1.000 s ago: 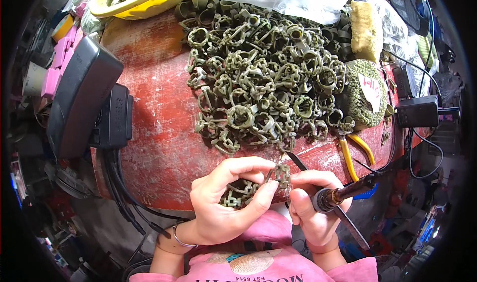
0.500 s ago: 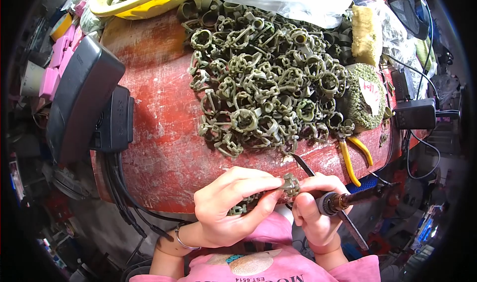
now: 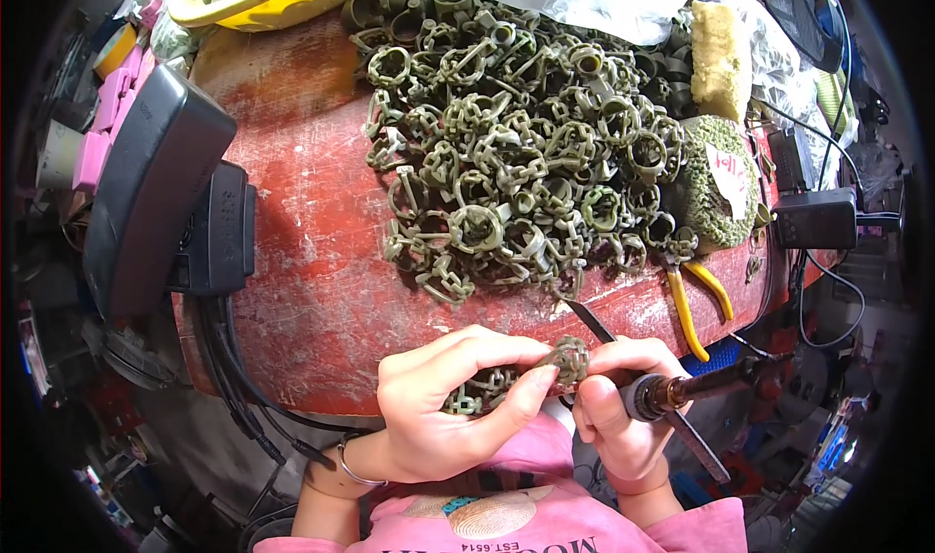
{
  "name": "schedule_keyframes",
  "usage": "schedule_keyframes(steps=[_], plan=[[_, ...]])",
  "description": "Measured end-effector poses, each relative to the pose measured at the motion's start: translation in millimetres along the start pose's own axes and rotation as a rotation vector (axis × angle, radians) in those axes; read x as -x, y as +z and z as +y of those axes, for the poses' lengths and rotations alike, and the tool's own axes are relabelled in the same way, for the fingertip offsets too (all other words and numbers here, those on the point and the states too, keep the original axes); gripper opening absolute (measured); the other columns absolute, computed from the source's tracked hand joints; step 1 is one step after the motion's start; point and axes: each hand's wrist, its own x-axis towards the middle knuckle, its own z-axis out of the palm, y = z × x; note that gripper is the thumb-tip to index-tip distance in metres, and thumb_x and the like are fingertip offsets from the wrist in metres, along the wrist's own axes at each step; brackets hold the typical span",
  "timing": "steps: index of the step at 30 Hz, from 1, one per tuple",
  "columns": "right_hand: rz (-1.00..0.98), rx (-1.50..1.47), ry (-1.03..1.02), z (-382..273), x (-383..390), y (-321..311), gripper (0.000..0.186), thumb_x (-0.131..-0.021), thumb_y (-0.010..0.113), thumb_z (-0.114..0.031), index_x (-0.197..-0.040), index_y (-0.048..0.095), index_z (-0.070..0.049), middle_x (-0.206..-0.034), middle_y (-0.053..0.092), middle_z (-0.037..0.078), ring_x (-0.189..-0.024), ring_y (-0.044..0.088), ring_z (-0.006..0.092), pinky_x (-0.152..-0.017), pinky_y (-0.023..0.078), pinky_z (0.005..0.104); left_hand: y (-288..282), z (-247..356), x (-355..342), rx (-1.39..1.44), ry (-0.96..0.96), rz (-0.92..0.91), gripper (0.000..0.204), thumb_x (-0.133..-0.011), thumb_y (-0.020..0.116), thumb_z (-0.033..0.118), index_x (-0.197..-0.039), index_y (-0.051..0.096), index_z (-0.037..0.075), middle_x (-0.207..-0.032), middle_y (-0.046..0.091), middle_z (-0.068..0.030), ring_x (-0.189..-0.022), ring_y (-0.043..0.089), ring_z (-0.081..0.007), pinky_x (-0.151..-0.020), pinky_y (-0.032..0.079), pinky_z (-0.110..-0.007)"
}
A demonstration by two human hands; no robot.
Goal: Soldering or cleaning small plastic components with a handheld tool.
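In my left hand [image 3: 453, 397], thumb and fingers pinch a small olive-green chain piece [image 3: 573, 360]. More of its links [image 3: 477, 392] lie within the curled palm. My right hand [image 3: 628, 407] is closed around a long, narrow, file-like strip [image 3: 703, 453], whose dark end sticks out toward the heap. A rod-shaped tool with a grey collar and brown shaft [image 3: 682, 390] also passes through the right hand, pointing right. The right fingertips are at the right side of the chain piece; whether they press on it I cannot tell.
Green rings and chain links [image 3: 516, 163] heap on the red table [image 3: 302, 290]. Yellow-handled pliers [image 3: 690, 309], a green textured block [image 3: 721, 188] and a yellow sponge [image 3: 719, 61] lie right. A black device [image 3: 161, 202] with cables stands left; a yellow basin [image 3: 282, 7] is behind.
The chain piece has turned slightly between the fingers, and the left thumb has shifted, showing more links in the palm. My right hand and its tools are nearly unmoved.
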Motion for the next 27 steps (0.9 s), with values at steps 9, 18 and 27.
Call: schedule_keyframes(steps=[9, 18, 27], plan=[[0.009, 0.029, 0.047, 2.5, 3.2, -4.5, 0.016, -0.073, 0.064, -0.011, -0.084, 0.059, -0.001, -0.074, 0.059, 0.009, -0.063, 0.056, 0.016, -0.058, 0.045, 0.0259, 5.1, -6.7, 1.0, -0.079, 0.157, 0.046, 0.016, -0.063, 0.066, -0.002, -0.078, 0.06, -0.001, -0.069, 0.061, -0.0113, -0.061, 0.059, -0.0168, -0.053, 0.045, -0.023], [0.013, -0.035, -0.065, 10.5, 4.2, -6.6, 0.021, -0.073, 0.066, -0.009, -0.089, 0.056, 0.001, -0.075, 0.059, 0.007, -0.064, 0.056, 0.0115, -0.056, 0.045, 0.0233, 8.0, -2.7, 5.4, -0.158, 0.255, 0.033, 0.028, -0.06, 0.07, -0.004, -0.086, 0.061, 0.002, -0.076, 0.058, -0.0088, -0.063, 0.059, -0.0174, -0.054, 0.048, -0.025], [0.021, -0.135, -0.018, 10.5, 8.7, -12.2, 0.021, -0.075, 0.063, -0.008, -0.091, 0.056, 0.003, -0.078, 0.061, 0.008, -0.066, 0.055, 0.0089, -0.061, 0.045, 0.0217, 10.4, 5.9, 9.4, -0.154, 0.199, -0.025, 0.042, -0.059, 0.072, -0.003, -0.099, 0.058, 0.0, -0.09, 0.055, -0.0107, -0.077, 0.058, -0.0189, -0.063, 0.049, -0.026]])
